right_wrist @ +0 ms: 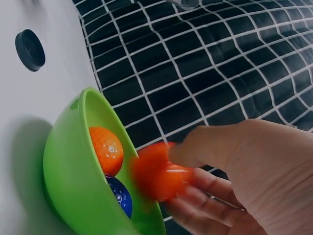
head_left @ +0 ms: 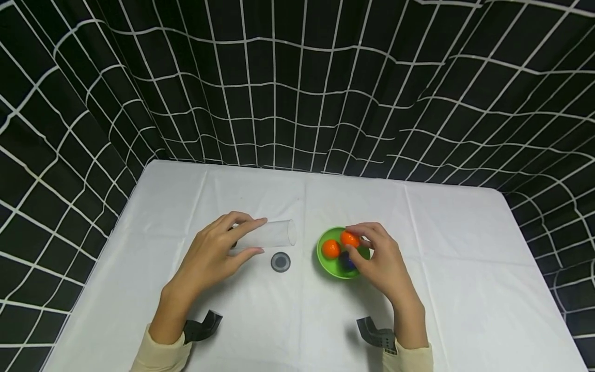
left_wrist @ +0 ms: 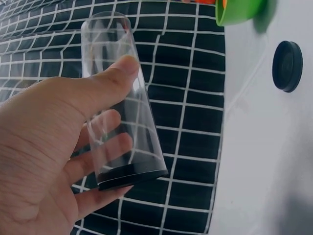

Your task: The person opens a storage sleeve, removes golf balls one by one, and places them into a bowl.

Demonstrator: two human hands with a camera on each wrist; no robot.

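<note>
My left hand [head_left: 218,243] grips a clear plastic tube [left_wrist: 115,98] with a black base, thumb on one side and fingers around the other. In the head view the tube lies sideways, its mouth facing right. With thumb and fingers, my right hand [head_left: 378,256] pinches an orange ball [right_wrist: 161,171] at the rim of the green bowl [right_wrist: 68,171]. Inside the bowl sit another orange ball [head_left: 331,249] and a dark blue ball [right_wrist: 119,196], partly hidden by the bowl wall in the right wrist view.
A round black cap [head_left: 280,262] lies on the white tablecloth [head_left: 288,320] between the tube and the bowl. Dark curtains with a white grid [head_left: 288,103] hang behind the table and along both sides.
</note>
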